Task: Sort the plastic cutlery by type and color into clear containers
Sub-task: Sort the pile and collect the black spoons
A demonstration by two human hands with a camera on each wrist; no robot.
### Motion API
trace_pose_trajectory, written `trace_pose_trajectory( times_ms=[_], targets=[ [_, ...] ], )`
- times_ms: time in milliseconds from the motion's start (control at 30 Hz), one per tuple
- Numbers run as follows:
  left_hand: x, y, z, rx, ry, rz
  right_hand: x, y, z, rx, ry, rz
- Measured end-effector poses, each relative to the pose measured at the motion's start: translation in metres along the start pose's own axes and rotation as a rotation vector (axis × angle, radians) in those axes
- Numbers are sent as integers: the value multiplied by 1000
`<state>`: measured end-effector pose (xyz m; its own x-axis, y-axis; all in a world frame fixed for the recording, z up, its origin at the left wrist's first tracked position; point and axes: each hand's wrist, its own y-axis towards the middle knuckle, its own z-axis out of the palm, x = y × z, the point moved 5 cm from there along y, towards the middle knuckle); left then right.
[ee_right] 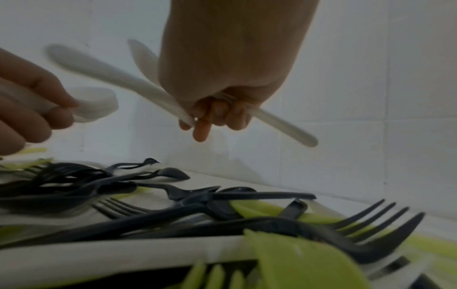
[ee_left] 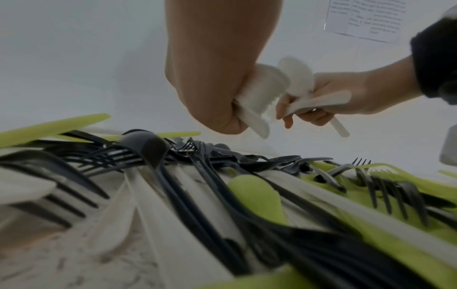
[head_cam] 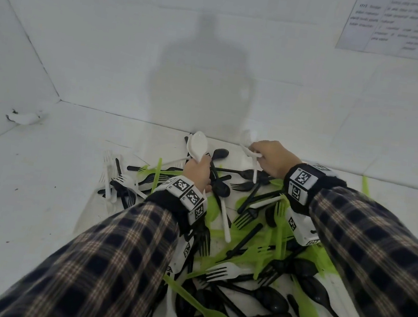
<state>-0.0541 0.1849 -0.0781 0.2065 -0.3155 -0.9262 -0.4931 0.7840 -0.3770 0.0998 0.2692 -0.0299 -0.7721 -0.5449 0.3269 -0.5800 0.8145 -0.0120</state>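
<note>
smooth, faintly glossy plastic cutlery, black, green, white; woven plaid cloth sleeves; matt white tabletop; printed paper sheet, upper right

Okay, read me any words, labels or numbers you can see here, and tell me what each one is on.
Paper sheet on the wall: several lines of printed text, too small and blurred to read.
Wrist bands: square black-and-white code patterns, no readable words.
Plastic cutlery pile: no text visible.
Nothing legible in the wrist views either.
</note>
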Motion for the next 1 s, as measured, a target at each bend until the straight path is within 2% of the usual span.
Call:
trace_pose_trajectory(
  times_ms=[167,333,600,833,1000],
  targets=[
    [12,-13,4,72,28,-28,18,-27,1,-7,142,-3],
    [24,-33,8,96,82,-25,29,-51,14,-41,179,11],
    [30,-58,11,119,-34,-99,46,-78,12,-145,543,102],
    [31,-73,13,147,-107,-33,63,-100,14,-114,463,112],
    [32,-90,22,257,-107,-92,71,-117,20,-123,512,99]
  ],
)
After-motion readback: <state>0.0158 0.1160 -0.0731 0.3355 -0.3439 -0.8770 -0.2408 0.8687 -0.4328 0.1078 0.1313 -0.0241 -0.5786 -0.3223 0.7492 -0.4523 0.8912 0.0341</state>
